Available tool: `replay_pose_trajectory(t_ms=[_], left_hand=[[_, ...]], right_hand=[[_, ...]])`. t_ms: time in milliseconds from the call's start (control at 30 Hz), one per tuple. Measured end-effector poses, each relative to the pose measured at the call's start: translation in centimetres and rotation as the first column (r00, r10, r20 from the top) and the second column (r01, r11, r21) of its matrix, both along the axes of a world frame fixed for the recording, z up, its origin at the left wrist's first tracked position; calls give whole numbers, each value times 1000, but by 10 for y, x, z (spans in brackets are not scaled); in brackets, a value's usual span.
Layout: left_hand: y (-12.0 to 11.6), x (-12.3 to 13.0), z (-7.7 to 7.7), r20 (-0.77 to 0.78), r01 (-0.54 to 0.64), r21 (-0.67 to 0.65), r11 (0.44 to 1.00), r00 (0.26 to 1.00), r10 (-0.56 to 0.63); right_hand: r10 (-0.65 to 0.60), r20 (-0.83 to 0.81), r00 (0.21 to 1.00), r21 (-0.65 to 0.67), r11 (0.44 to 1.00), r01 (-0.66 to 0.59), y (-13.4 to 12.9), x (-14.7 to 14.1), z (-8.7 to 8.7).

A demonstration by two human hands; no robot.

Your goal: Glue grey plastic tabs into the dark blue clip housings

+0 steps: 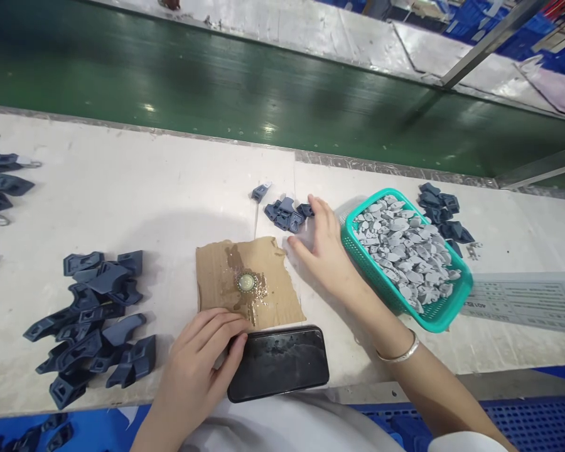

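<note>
My left hand (207, 355) rests at the lower edge of a piece of cardboard (282, 285), beside a black phone (282, 364); its fingers are bent together and what they hold, if anything, is hidden. A round metal piece (247, 282) sits on the wet cardboard. My right hand (322, 251), thumb and fingers apart, reaches the small cluster of dark blue parts (285, 213), its fingertips at the rightmost one. One more dark part with a pale tip (260, 191) lies just left of that cluster.
A green basket (367, 267) of small grey pieces (400, 245) stands right of my right forearm. Dark parts are piled at the left (94, 314) and beyond the basket (440, 210). A printed sheet (527, 301) lies at the right. A green belt (216, 81) runs behind the table.
</note>
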State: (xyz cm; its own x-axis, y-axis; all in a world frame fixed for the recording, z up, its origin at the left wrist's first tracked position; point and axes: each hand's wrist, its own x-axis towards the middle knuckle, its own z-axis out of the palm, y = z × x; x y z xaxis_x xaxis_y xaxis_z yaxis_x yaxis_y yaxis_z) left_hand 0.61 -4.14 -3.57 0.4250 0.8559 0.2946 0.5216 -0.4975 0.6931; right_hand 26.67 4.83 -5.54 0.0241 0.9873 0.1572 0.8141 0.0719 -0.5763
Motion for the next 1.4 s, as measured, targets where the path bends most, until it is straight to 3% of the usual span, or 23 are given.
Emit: replay_pose_trajectory(t_ms=[100, 267, 567, 633, 733, 833, 933, 1033, 1200, 1400], left_hand=[[1, 2, 0, -26, 17, 7, 1000, 1000, -17], [2, 10, 3, -14, 48, 24, 999, 999, -47], [2, 7, 7, 33, 65, 8, 998, 997, -66], [0, -1, 8, 34, 16, 22, 1000, 999, -17], [-3, -18, 9, 33, -185, 57, 981, 983, 183], [0, -36, 10, -8, -405, 148, 903, 912, 410], [7, -48, 12, -97, -514, 254, 819, 829, 551], [13, -53, 13, -155, -542, 278, 793, 789, 594], [13, -55, 13, -205, -534, 253, 807, 785, 584], [13, -58, 12, -202, -594, 244, 766, 742, 639]], right_hand=[[79, -38, 996, -69, 994, -82, -1, -1, -8], [180, -134, 975, -21, 983, -184, 11, 3, -7], [53, -206, 977, 102, 994, -32, 11, 9, -14], [38, -205, 978, 103, 995, -17, 12, 7, -13], [-1, -153, 988, 98, 995, 16, 15, 4, -9], [-17, -118, 993, 105, 994, 29, 18, 3, -5], [-9, -92, 996, 119, 993, 20, 18, 3, -3], [-42, -37, 998, 132, 990, 47, 13, 1, 0], [-89, 82, 993, 128, 989, 78, 3, -6, 5], [65, 118, 991, 131, 988, -81, 0, -12, 9]])
